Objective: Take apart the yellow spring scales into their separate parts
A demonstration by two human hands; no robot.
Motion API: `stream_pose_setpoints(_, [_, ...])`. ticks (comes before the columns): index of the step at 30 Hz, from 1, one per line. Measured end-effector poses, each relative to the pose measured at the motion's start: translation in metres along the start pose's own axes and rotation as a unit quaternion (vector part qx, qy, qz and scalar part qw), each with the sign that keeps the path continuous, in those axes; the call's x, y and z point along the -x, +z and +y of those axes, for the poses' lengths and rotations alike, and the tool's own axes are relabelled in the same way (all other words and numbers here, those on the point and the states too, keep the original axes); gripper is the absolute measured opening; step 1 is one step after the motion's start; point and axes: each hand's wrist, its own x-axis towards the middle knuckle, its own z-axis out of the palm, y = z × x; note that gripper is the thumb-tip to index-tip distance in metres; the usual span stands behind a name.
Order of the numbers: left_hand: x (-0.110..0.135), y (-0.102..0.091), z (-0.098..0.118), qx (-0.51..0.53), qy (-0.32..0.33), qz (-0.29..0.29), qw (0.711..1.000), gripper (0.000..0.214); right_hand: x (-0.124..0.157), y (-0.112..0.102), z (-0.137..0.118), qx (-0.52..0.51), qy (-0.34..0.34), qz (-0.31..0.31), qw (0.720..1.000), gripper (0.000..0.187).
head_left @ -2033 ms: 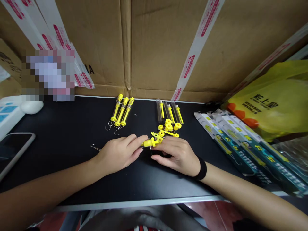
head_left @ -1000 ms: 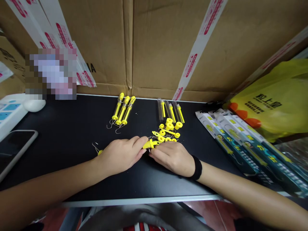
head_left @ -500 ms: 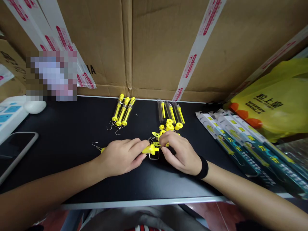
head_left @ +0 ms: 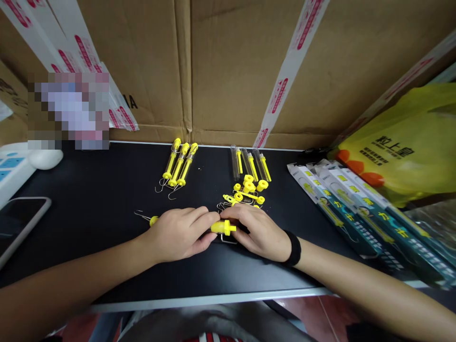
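My left hand [head_left: 178,232] is closed round a yellow hook tool [head_left: 223,227]; its yellow tip and wire hook stick out behind the hand at the left. My right hand [head_left: 258,230] pinches the tool's flanged yellow end, with a small metal clip lying just under it. Right behind my right hand is a pile of loose yellow caps and springs [head_left: 247,192]. Three finished yellow tools with hooks [head_left: 178,166] lie further back on the black mat [head_left: 99,209]. Clear tubes with yellow inserts [head_left: 251,164] lie behind the pile.
Packaged tools in blue-green sleeves [head_left: 356,209] fan out at the right, with a yellow plastic bag [head_left: 399,147] behind them. A phone [head_left: 17,225] and a white power strip [head_left: 12,171] lie at the left. Taped cardboard boxes [head_left: 228,66] wall the back.
My right hand reached up to the pile of loose parts, then came back down to the yellow end of the tool. My left hand stayed closed on the tool.
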Motion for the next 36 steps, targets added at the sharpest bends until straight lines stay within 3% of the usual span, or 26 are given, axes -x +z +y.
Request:
stream_pose_setpoints(11, [-0.0011,-0.0004,-0.0005,0.025,-0.005,-0.009,1.000,0.028,0.0010,0.0018,0.0016,-0.019,-0.021,-0.021,0.999,0.021])
stream_pose_setpoints(19, [-0.0023,-0.0002,0.0016,0.029,0.005,-0.002,1.000,0.038,-0.0011,0.0014,-0.0010,0.001,-0.077,-0.039,0.996,0.022])
stream_pose_setpoints(31, [-0.0015,0.0009,0.0017,0.033,0.007,-0.005,0.999,0.043,0.0014,0.0076,0.0005,0.034,-0.098,-0.012,0.994,0.021])
stream_pose_setpoints(36, [-0.0015,0.0019,0.0012,0.060,0.047,0.013,0.997,0.043,0.0025,0.0060,-0.0033,0.052,-0.157,0.004,0.986,0.024])
